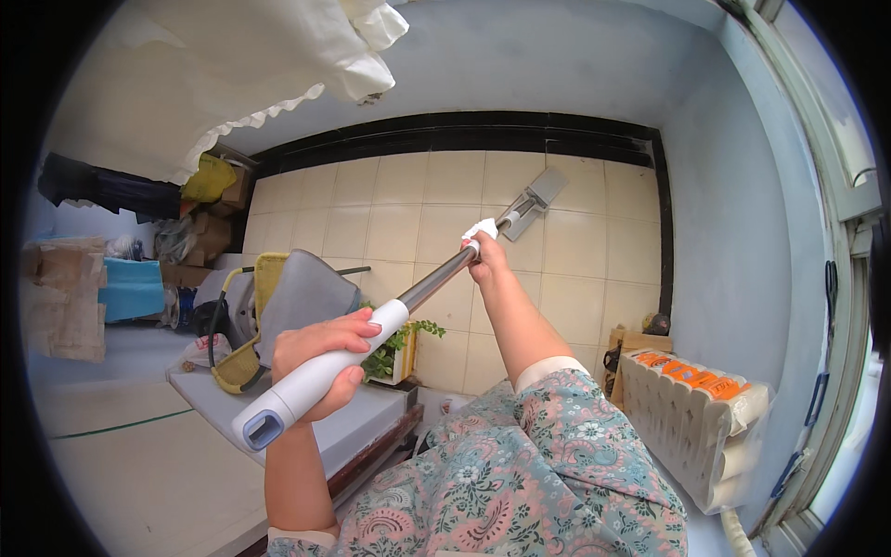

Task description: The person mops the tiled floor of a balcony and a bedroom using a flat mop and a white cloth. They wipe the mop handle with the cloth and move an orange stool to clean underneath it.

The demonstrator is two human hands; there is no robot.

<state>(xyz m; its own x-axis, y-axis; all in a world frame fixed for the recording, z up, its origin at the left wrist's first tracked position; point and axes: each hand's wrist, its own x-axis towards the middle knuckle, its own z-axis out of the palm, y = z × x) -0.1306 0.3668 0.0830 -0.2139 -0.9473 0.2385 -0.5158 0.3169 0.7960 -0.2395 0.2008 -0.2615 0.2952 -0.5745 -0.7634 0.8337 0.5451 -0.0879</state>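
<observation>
A flat mop (434,281) runs slantwise across the view, from a thick white handle at the lower left to a grey head on the floor. My left hand (325,362) is closed round the white handle, its thumb below and its fingers over the top. Farther down the metal pole, my right hand (486,258) is wrapped round it, beside something white and crumpled-looking that I cannot make out. The grey mop head (536,202) lies tilted on the cream floor tiles (399,223), close to the far wall.
At right stands a plastic-wrapped pack of paper rolls (687,408). A leafy plant (385,362) in a box sits under the mop handle. Left of it are a grey-and-yellow chair (297,297) and a bed-like surface (371,436). A white curtain (213,74) hangs at upper left.
</observation>
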